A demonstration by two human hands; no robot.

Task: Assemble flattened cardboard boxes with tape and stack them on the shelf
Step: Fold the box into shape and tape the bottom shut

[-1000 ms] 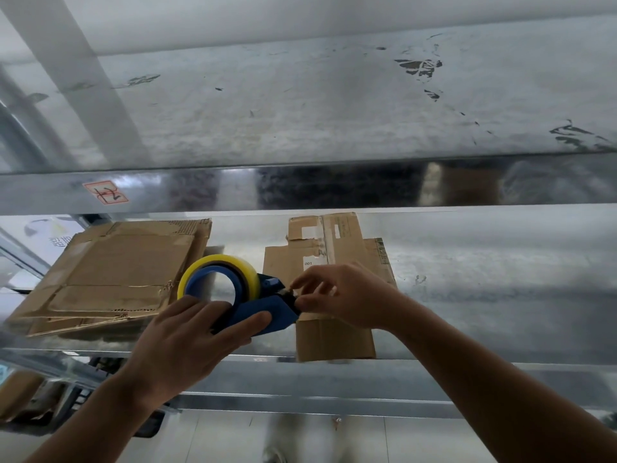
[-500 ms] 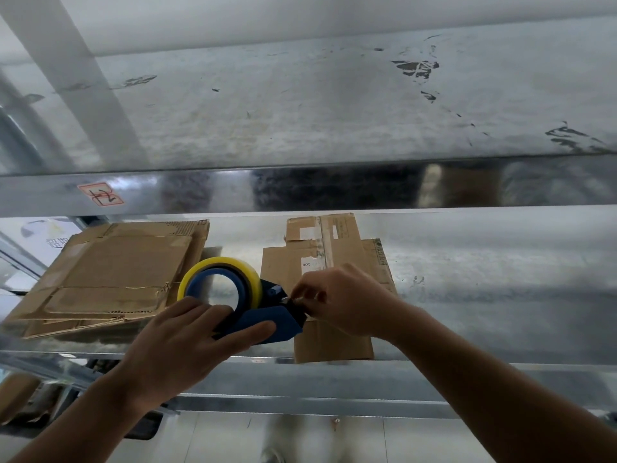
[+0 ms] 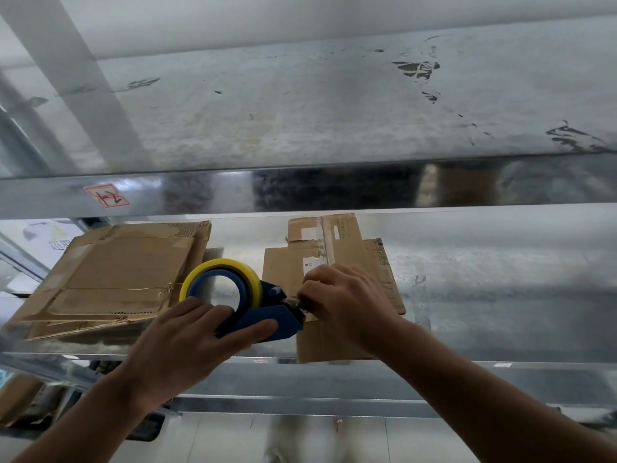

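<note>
Blue tape dispenser [image 3: 270, 320] with a yellowish tape roll [image 3: 217, 265] is held just above the shelf's front part, between both hands. Left hand [image 3: 180, 349] grips it: fingers [image 3: 200, 309] curl over the handle into the roll's hole, thumb lies along the blue body. Right hand [image 3: 350, 302] has its fingertips [image 3: 305, 290] bunched in a pinch at the dispenser's cutter tip; whether a tape end is between them, cannot tell.

Under and beyond the right fingers lies a flattened box [image 3: 337, 242], flat on the shelf, its near edge reaching the shelf's front lip [image 3: 484, 359]. A small white label [image 3: 309, 264] just beyond the fingertips reads "100" or "001"; print along the box's right edge [image 3: 380, 252] is too small to read. Left of the left fingers, apart from the box, a stack of flattened cardboard [image 3: 120, 272] sits skewed, a corner past the front lip.

Right of the right hand, bare metal shelf [image 3: 500, 289]. Above the fingers, the upper shelf beam [image 3: 334, 185] carries a red-bordered sticker [image 3: 107, 199] with a handwritten mark, unreadable.
</note>
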